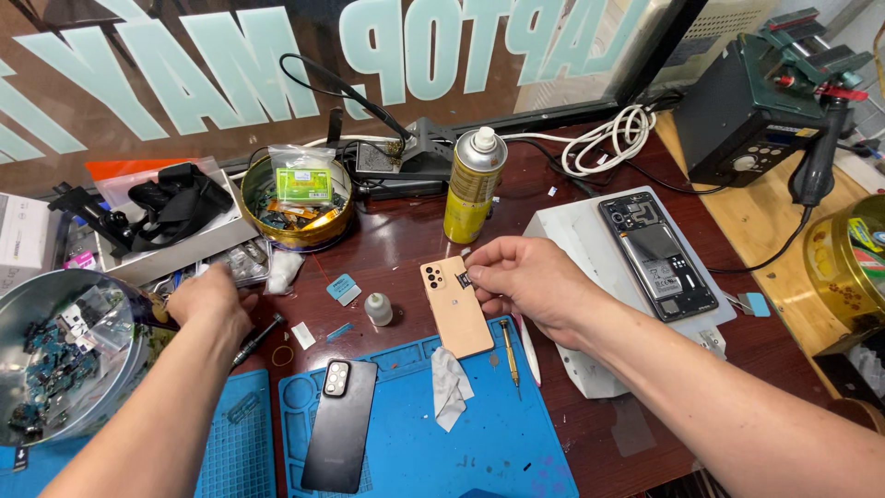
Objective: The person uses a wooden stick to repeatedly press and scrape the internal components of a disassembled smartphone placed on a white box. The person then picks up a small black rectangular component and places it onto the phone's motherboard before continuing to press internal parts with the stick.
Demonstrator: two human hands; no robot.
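My right hand (530,281) pinches the top edge of a peach-coloured phone back cover (455,307), which rests tilted over the blue work mat (433,433). My left hand (210,302) reaches left among small parts near a clear plastic bag (235,261) and a black screwdriver (258,339); whether it grips anything is hidden. A black phone back cover (339,426) lies flat on the mat. An opened phone (656,255) with bare insides lies on a white pad (572,240) to the right.
A yellow spray can (473,187), a gold round tin of parts (297,205), a small white bottle (378,309), a crumpled tissue (449,387), a metal bowl of parts (64,355) at left, a soldering station (751,115) and a coiled white cable (613,136) at the back.
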